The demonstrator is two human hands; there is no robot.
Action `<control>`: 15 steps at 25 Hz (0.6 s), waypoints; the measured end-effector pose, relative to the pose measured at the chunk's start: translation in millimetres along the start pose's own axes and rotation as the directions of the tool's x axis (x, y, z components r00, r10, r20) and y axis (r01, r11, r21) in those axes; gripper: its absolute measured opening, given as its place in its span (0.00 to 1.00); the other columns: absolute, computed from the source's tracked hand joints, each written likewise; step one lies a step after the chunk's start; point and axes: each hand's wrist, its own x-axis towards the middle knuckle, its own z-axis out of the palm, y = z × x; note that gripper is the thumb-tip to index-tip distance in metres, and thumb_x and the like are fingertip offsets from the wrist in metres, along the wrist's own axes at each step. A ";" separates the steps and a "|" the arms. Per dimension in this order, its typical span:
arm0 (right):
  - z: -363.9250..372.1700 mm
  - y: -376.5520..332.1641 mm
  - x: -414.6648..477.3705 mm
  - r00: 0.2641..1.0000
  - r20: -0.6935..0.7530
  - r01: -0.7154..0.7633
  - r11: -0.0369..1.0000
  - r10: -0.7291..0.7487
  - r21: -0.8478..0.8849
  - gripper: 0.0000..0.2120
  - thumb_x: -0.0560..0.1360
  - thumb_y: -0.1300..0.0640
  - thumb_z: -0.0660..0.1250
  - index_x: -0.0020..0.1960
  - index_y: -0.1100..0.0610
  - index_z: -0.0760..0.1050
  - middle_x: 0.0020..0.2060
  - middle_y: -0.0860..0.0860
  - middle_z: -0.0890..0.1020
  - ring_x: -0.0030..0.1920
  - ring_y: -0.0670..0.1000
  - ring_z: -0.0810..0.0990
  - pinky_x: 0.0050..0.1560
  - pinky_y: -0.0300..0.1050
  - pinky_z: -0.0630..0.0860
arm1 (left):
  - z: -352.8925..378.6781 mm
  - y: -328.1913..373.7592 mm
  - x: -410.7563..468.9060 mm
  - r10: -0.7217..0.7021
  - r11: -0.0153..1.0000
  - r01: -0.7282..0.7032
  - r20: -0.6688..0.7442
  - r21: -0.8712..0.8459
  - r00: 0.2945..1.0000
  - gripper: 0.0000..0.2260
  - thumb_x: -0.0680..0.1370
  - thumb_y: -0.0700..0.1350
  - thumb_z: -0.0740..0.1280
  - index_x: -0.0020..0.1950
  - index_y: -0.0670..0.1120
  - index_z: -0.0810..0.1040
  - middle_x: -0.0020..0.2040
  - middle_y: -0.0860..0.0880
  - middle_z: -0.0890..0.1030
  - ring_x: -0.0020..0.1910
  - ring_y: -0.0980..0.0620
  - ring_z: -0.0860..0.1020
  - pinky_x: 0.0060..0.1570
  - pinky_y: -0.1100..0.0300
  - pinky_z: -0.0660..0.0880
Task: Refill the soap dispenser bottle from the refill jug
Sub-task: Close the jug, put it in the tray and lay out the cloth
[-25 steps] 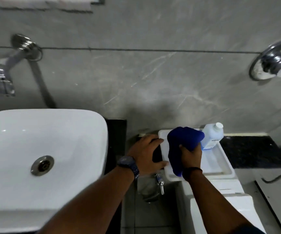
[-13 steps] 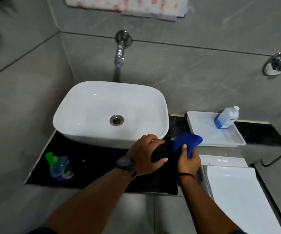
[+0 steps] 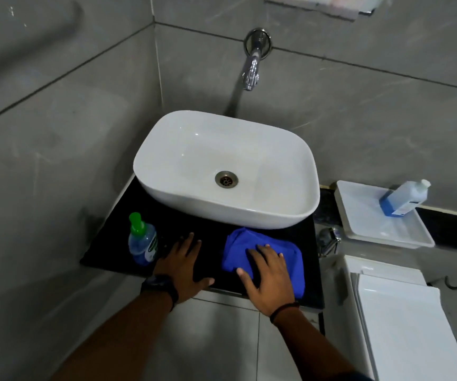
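Observation:
A small clear soap dispenser bottle [image 3: 142,242] with a green pump top stands on the black counter [image 3: 106,253] at the front left. The white refill jug [image 3: 403,198] with blue liquid at its bottom stands in a white tray [image 3: 359,229] to the right of the basin. My left hand [image 3: 184,266] lies flat on the counter, fingers spread, just right of the dispenser bottle. My right hand [image 3: 269,277] rests flat on a blue cloth [image 3: 245,243] spread on the counter in front of the basin.
A white basin [image 3: 282,166] fills the counter's back, under a chrome wall tap [image 3: 252,70]. A white toilet cistern and lid [image 3: 403,320] sit at lower right. A small chrome valve [image 3: 329,239] sits between counter and tray. Grey tiled walls close in left and behind.
The view swung left from the tray to the basin. My right hand carried the blue cloth from the tray to the counter and laid it flat. My left hand moved left along the counter.

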 end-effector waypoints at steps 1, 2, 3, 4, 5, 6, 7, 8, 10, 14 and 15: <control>0.8 1.6 4.1 0.999 0.015 -0.049 0.997 0.049 -0.053 0.30 0.75 0.33 0.50 0.71 0.48 0.64 0.72 0.55 0.65 0.74 0.57 0.57 0.73 0.58 0.50 | 3.3 -2.7 1.0 -0.026 1.000 0.025 0.018 0.018 1.000 0.44 0.67 0.70 0.60 0.75 0.50 0.51 0.78 0.48 0.47 0.75 0.46 0.47 0.73 0.47 0.50; 4.3 1.5 8.3 0.994 0.046 -0.095 0.988 0.101 -0.125 0.31 0.75 0.33 0.47 0.74 0.45 0.57 0.75 0.55 0.59 0.75 0.56 0.51 0.74 0.57 0.45 | 5.9 -4.7 1.4 -0.048 0.999 0.047 0.030 0.023 0.998 0.44 0.67 0.71 0.59 0.75 0.49 0.49 0.78 0.48 0.46 0.76 0.47 0.45 0.73 0.47 0.49; 10.0 -1.6 12.6 0.986 0.069 -0.134 0.972 0.150 -0.195 0.31 0.75 0.32 0.45 0.75 0.43 0.52 0.76 0.54 0.54 0.75 0.56 0.47 0.73 0.57 0.41 | 7.5 -5.7 1.8 -0.063 0.998 0.062 0.037 0.018 0.997 0.45 0.67 0.72 0.59 0.75 0.49 0.48 0.78 0.49 0.46 0.76 0.48 0.45 0.73 0.47 0.48; 16.1 -7.0 16.7 0.979 0.078 -0.164 0.956 0.188 -0.244 0.31 0.75 0.32 0.44 0.75 0.42 0.48 0.77 0.53 0.51 0.76 0.56 0.44 0.72 0.57 0.38 | 7.9 -5.3 2.3 -0.069 0.998 0.069 0.044 0.011 0.997 0.46 0.67 0.72 0.59 0.75 0.49 0.48 0.78 0.49 0.46 0.76 0.48 0.44 0.72 0.48 0.48; 21.2 -14.1 21.0 0.975 0.080 -0.177 0.947 0.206 -0.268 0.31 0.75 0.32 0.44 0.75 0.41 0.47 0.77 0.53 0.50 0.75 0.56 0.43 0.72 0.58 0.37 | 7.2 -4.2 3.0 -0.072 0.997 0.072 0.055 0.004 0.996 0.47 0.66 0.72 0.60 0.75 0.48 0.48 0.78 0.49 0.46 0.76 0.49 0.44 0.72 0.48 0.47; 26.1 -21.7 25.0 0.977 0.090 -0.164 0.948 0.194 -0.273 0.32 0.74 0.31 0.44 0.75 0.41 0.47 0.77 0.53 0.50 0.75 0.56 0.43 0.72 0.59 0.37 | 6.2 -3.6 3.5 -0.077 0.997 0.077 0.065 0.001 0.995 0.47 0.66 0.72 0.61 0.75 0.48 0.48 0.78 0.49 0.46 0.76 0.48 0.45 0.72 0.48 0.47; 30.0 -27.8 28.9 0.981 0.115 -0.123 0.955 0.159 -0.271 0.32 0.74 0.31 0.45 0.75 0.40 0.46 0.77 0.52 0.50 0.75 0.56 0.43 0.72 0.59 0.37 | 4.9 -3.0 4.2 -0.083 0.997 0.083 0.073 0.003 0.994 0.48 0.65 0.72 0.62 0.75 0.48 0.48 0.78 0.49 0.47 0.76 0.48 0.45 0.72 0.47 0.47; 32.1 -31.3 31.3 0.983 0.146 -0.066 0.961 0.109 -0.270 0.32 0.73 0.30 0.45 0.75 0.39 0.46 0.77 0.51 0.49 0.76 0.55 0.43 0.72 0.58 0.36 | 3.6 -2.6 5.0 -0.086 0.996 0.085 0.081 0.009 0.993 0.48 0.65 0.72 0.62 0.75 0.48 0.48 0.78 0.49 0.47 0.76 0.48 0.45 0.72 0.47 0.47; 31.5 -28.8 31.8 0.981 0.191 0.035 0.960 0.019 -0.276 0.33 0.72 0.29 0.43 0.74 0.38 0.46 0.77 0.50 0.49 0.76 0.54 0.42 0.72 0.57 0.36 | 2.3 -2.5 5.9 -0.088 0.996 0.087 0.100 0.021 0.991 0.49 0.64 0.72 0.62 0.75 0.48 0.47 0.78 0.49 0.46 0.76 0.48 0.45 0.72 0.47 0.47; 14.2 8.1 15.7 0.985 0.174 0.035 0.958 0.016 -0.284 0.34 0.71 0.27 0.41 0.74 0.38 0.47 0.77 0.49 0.51 0.76 0.53 0.44 0.72 0.55 0.36 | 3.3 -4.0 7.0 -0.079 0.997 0.078 0.112 0.018 0.991 0.49 0.64 0.73 0.61 0.75 0.48 0.46 0.78 0.49 0.45 0.75 0.48 0.44 0.72 0.46 0.46; 9.5 17.8 12.1 0.985 0.160 -0.017 0.957 0.066 -0.290 0.34 0.71 0.27 0.41 0.74 0.38 0.46 0.77 0.49 0.51 0.76 0.53 0.44 0.72 0.55 0.37 | 4.0 -4.9 6.8 -0.075 0.997 0.074 0.111 0.021 0.991 0.49 0.64 0.73 0.60 0.75 0.48 0.46 0.78 0.49 0.44 0.75 0.48 0.44 0.72 0.46 0.46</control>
